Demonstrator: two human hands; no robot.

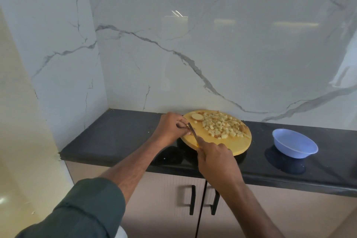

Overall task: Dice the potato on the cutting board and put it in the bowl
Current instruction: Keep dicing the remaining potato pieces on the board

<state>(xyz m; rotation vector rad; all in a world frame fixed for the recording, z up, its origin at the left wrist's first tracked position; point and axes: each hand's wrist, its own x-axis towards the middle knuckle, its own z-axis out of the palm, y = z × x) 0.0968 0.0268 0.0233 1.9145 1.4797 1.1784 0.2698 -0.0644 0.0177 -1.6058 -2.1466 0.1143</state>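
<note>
On the cutting board (pixel 228 146), left hand (pixel 170 127) pinches a small potato piece at the board's left edge; right hand (pixel 214 158) grips the knife (pixel 193 132). Diced potato (pixel 222 126) heaps mid-board — keep fingertips tucked, cuts short. The bowl (pixel 294 144) waits right of the board — unfilled.
</note>
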